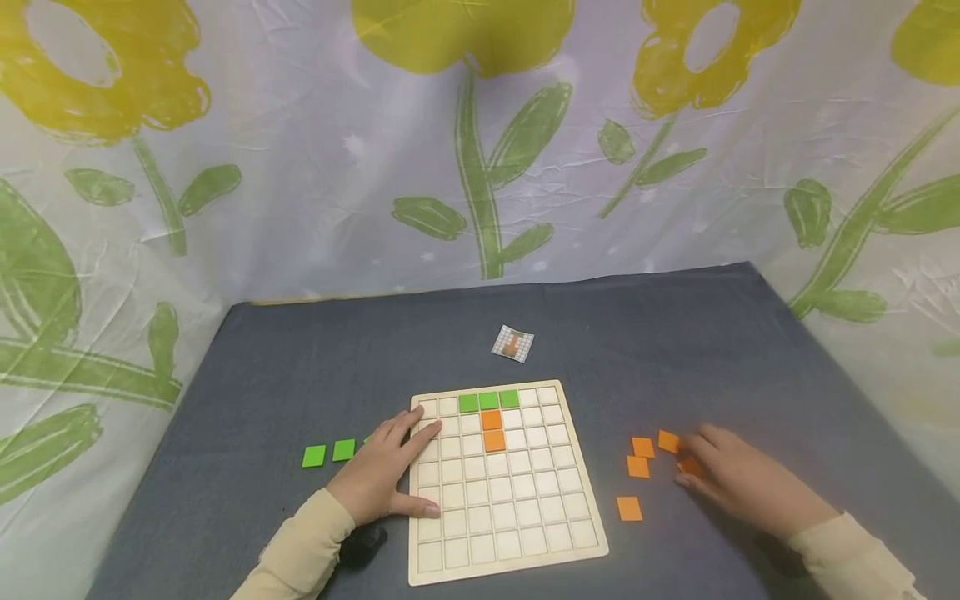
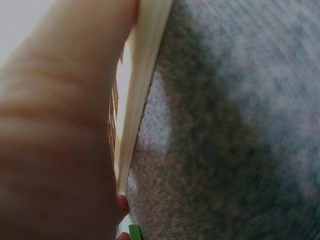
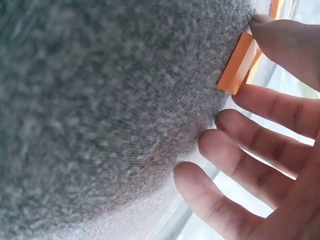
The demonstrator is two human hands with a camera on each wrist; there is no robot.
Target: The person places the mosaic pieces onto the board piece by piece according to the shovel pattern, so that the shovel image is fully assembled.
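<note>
Fingers (image 1: 423,440) of the left hand (image 1: 377,475) are spread over the left edge of a pale gridded board (image 1: 517,533), with fingertips near its far-left corner and the thumb lower down that edge. The right hand (image 1: 738,483), towards the right edge of the worktop (image 1: 645,342), pinches an orange tile (image 3: 235,70) between thumb and index finger, its other fingers loosely extended. Four loose orange tiles (image 1: 638,467) lie between that hand and the board's right edge. The board sits near the worktop's near edge; three green squares (image 1: 489,400) line its far row, with two orange squares (image 1: 492,440) below the middle one. Beyond it lies a small card (image 1: 513,343), and loose green tiles (image 1: 344,450) lie left of the left hand.
</note>
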